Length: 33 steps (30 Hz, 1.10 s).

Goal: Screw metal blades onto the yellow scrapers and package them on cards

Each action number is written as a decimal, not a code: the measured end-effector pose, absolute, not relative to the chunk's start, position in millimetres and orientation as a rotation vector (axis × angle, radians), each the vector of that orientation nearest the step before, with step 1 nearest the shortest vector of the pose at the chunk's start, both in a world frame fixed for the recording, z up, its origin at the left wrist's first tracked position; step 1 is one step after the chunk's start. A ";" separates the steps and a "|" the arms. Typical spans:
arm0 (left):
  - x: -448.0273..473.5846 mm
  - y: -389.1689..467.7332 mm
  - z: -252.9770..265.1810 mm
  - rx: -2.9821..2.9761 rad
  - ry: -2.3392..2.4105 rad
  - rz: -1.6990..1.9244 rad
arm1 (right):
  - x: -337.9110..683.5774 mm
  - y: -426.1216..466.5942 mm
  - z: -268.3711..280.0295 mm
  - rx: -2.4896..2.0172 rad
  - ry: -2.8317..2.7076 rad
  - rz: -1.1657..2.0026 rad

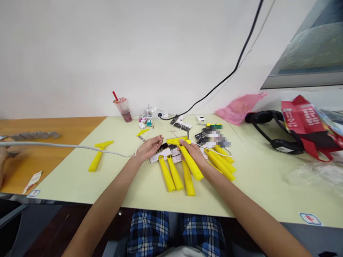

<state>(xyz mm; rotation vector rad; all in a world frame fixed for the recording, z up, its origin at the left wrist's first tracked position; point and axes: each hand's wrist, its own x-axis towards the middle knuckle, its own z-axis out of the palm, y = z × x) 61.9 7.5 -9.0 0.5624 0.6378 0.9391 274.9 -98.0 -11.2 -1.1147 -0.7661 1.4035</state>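
Note:
My right hand (194, 150) grips a yellow scraper (193, 165) near its head, the handle pointing down toward the table's front edge. My left hand (150, 147) is just left of the scraper head, apart from it. Its fingers are curled and pressed together; whatever may be between them is too small to make out. Under and in front of the hands lie several more yellow scrapers (166, 174) with black-and-white cards (162, 151) at their heads. Others, partly covered, lie right of my right hand (222, 164). A single scraper (96, 160) lies apart at the left.
A cup with a red straw (123, 110) stands by the wall, left of a power strip (154, 112). A screwdriver (214, 126) lies behind the cards. At right are a pink bag (237, 109), black headgear (278, 134) and a red bag (308, 121). A pale cable (66, 146) crosses from the left.

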 end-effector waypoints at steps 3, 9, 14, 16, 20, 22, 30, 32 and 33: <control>62.1 9.5 -9.9 0.340 0.678 1.029 | 274.7 -96.8 -13.6 -1.106 -0.768 1.403; 64.5 5.3 -10.0 0.230 0.660 1.008 | 272.8 -99.8 -11.9 -1.119 -0.816 1.381; 66.7 -2.3 -4.8 0.240 0.643 0.959 | 272.9 -99.4 -12.1 -1.130 -0.829 1.372; 66.3 -5.0 -1.6 0.287 0.630 0.954 | 272.5 -98.9 -12.4 -1.133 -0.825 1.370; 65.4 -8.0 3.2 0.403 0.580 0.953 | 271.1 -99.5 -10.4 -1.146 -0.816 1.364; 65.7 -7.9 3.3 0.433 0.579 0.962 | 270.4 -100.1 -8.6 -1.154 -0.818 1.365; 66.7 -5.0 -8.0 0.499 0.540 0.995 | 267.7 -100.5 -3.6 -1.208 -0.842 1.350; 66.7 -4.2 -10.2 0.509 0.534 1.005 | 268.1 -100.6 -5.2 -1.202 -0.839 1.357; 66.7 -3.9 -10.7 0.508 0.537 1.014 | 268.6 -100.5 -6.5 -1.194 -0.836 1.362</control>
